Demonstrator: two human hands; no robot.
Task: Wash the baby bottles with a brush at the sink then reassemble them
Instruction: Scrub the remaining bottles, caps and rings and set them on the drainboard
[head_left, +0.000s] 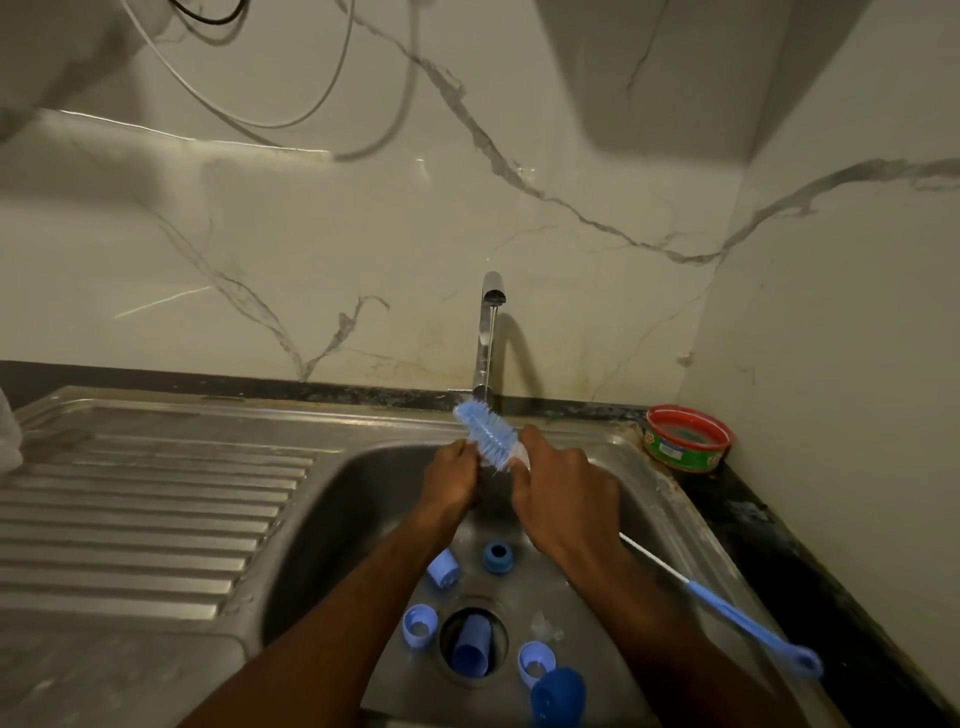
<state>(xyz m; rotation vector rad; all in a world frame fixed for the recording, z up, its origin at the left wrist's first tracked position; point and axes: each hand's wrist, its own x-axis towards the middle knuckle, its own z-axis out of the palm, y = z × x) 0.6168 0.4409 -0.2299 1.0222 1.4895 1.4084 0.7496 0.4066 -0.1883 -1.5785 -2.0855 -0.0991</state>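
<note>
Over the steel sink I hold a blue bottle brush with its bristle head under the tap, where a thin stream of water runs. My right hand grips the stem just below the bristles, and the long blue handle trails back past my wrist to the sink's right rim. My left hand has its fingers curled against the lower bristles. Loose bottle parts lie in the basin: a light-blue cap, a blue collar, a light-blue ring and a dark-blue cap.
Another light-blue cap sits in the drain hole, with a further ring to its right. The ribbed draining board spreads to the left. A red-rimmed tub stands on the dark counter at the back right corner.
</note>
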